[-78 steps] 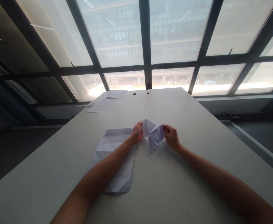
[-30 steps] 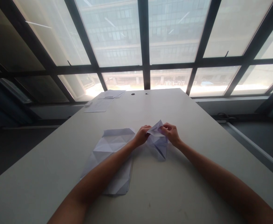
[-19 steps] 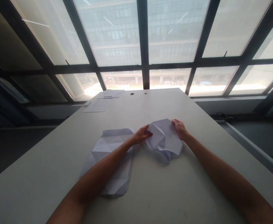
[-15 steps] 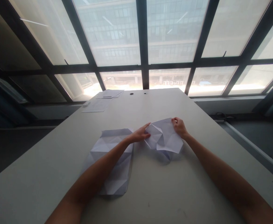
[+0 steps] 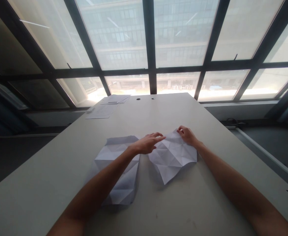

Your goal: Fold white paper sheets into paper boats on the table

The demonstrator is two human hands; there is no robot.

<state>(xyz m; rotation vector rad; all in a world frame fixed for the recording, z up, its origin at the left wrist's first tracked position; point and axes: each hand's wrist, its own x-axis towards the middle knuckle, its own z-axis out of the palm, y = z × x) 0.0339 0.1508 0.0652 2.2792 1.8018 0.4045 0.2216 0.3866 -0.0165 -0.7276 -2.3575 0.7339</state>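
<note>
A creased white sheet (image 5: pixel 174 152) lies spread at an angle on the white table, its near corner pointing toward me. My right hand (image 5: pixel 186 134) pinches its far edge. Over its left edge is my left hand (image 5: pixel 150 142), fingers apart and reaching across the paper; it does not grip the sheet. A second creased sheet (image 5: pixel 119 147) rests on the table to the left, partly hidden under my left forearm.
At the far left of the table (image 5: pixel 139 121) lie flat papers (image 5: pixel 101 110). Two small dark holes are near the far edge. Large windows with dark frames (image 5: pixel 153 78) stand beyond.
The right-hand sheet has opened out from a bunched, folded shape, its corner now reaching nearer to me. My left hand has let go and its fingers have spread.
</note>
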